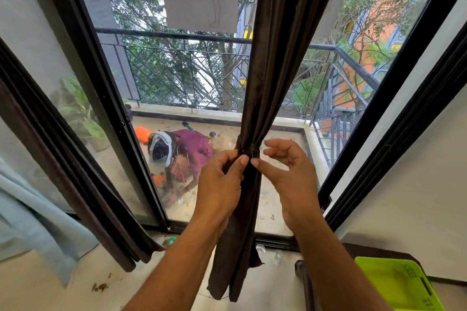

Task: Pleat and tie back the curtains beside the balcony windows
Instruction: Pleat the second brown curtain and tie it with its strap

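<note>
Both arms reach up from 6 o'clock toward the middle of the view. The left hand (219, 182) is curled, with its thumb and first finger pinching the long dark brown cloth curtain (275, 63) right at the spot where it is bunched tight. The right hand (290, 174) sits just beside it at 3 o'clock from the bunch. Its first fingertip touches the cloth there, and its other fingers are spread loose and holding nothing.

The curtain hangs down from 12 o'clock. It is soft and has long folds, wide at the top and squeezed thin at the middle. Below the hands it falls in a narrow strip with a rough bottom edge.

A second dark brown curtain (63, 171) hangs at 9 o'clock, next to some pale blue cloth (32, 214).

Behind the curtain is a big glass window with a black metal frame (111, 98). Outside is a balcony with a black metal railing (182, 68), and a person in a purple top (194, 146) bends down on its floor. Green trees stand past the railing. A bright green plastic crate (396, 283) sits at 5 o'clock on the pale floor.
</note>
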